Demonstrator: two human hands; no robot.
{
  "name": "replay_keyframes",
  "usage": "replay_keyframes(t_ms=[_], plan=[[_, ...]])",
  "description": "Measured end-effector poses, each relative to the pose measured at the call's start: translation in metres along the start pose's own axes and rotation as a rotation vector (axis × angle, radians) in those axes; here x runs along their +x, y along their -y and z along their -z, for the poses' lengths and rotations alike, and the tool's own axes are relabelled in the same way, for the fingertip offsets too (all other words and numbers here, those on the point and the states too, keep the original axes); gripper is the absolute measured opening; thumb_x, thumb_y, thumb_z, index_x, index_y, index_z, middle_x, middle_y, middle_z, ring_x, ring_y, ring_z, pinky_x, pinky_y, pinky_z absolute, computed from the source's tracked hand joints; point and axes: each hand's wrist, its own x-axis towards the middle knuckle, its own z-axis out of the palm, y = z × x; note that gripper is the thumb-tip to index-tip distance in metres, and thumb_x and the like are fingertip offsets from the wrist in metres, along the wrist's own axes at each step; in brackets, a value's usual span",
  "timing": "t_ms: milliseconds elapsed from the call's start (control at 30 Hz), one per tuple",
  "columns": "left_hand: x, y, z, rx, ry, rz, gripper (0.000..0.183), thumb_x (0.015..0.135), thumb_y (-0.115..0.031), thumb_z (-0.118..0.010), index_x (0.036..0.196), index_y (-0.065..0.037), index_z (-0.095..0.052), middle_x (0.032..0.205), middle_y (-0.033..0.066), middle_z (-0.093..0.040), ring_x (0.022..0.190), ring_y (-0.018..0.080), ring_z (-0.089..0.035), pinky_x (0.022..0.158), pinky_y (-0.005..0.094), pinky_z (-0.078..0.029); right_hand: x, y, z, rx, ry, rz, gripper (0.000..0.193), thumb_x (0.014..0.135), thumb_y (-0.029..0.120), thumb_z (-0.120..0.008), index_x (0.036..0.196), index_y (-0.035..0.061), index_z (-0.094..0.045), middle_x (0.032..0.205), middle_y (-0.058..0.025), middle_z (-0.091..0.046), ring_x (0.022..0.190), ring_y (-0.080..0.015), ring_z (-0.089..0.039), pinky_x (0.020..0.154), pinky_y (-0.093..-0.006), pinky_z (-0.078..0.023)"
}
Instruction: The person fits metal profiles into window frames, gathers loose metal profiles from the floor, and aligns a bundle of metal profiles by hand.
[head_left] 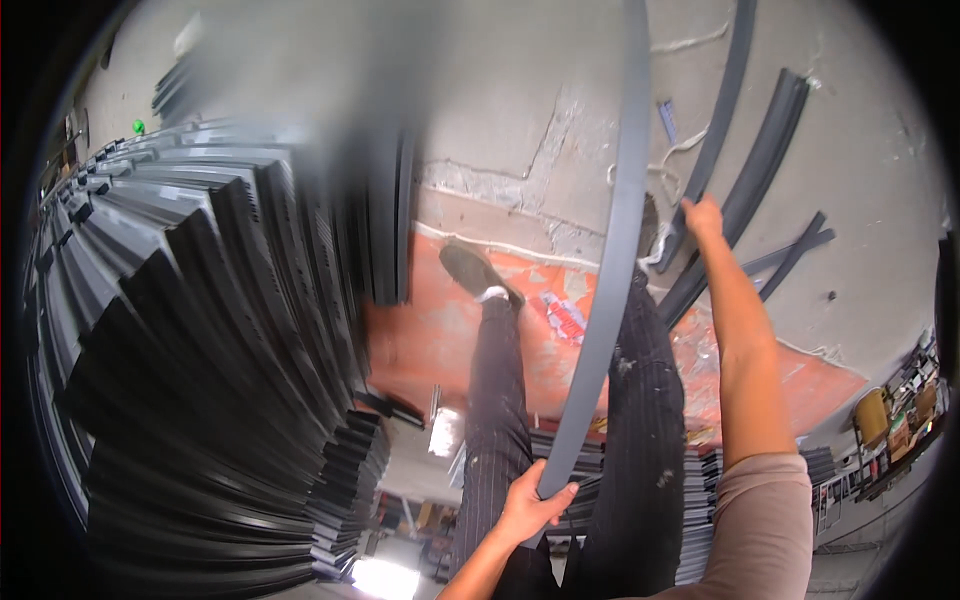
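Observation:
My left hand [530, 502] is closed round the near end of a long grey plastic strip [612, 240]. From there the strip runs up between my legs and out past the far edge of view. With my arm stretched forward on the right, my right hand [704, 216] grips a second, darker grey strip [718, 135] near its lower end; part of the fingers is hidden behind it. Just right of that hand lies a thick dark grey bundle of strips [755, 165] on the floor.
At left stands a large stack of dark ribbed profiles [220, 350]. Upright dark strips [390, 215] blur beside it. Two short crossed pieces [795, 255] and white cord [685, 145] lie on the concrete. A worn orange sheet [420, 340] is underfoot. Cluttered shelves [895, 410] stand far right.

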Motion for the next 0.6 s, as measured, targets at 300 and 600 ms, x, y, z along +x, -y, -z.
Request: replay_keyframes(t_ms=[300, 600], plan=[[-0.001, -0.018, -0.003, 0.141, -0.029, 0.036, 0.023, 0.093, -0.010, -0.073, 0.107, 0.000, -0.058, 0.073, 0.0010, -0.061, 0.052, 0.0075, -0.056, 0.047, 0.0228, -0.045, -0.051, -0.013, 0.025, 0.138, -0.318, 0.069, 0.058, 0.080, 0.040, -0.078, 0.119, -0.0002, -0.061, 0.112, -0.0273, -0.067, 0.107, -0.0440, -0.064, 0.092, -0.0502, -0.051], [-0.153, -0.104, -0.006, 0.628, -0.207, -0.518, 0.043, 0.088, -0.030, -0.077, 0.118, -0.002, -0.062, 0.087, 0.0101, -0.072, 0.066, 0.0176, -0.069, 0.064, 0.0323, -0.056, -0.258, -0.036, 0.270, 0.615, -0.354, 0.093, 0.046, 0.092, 0.032, -0.072, 0.120, -0.0040, -0.062, 0.111, -0.0227, -0.069, 0.101, -0.0328, -0.067, 0.089, -0.0391, -0.051]])
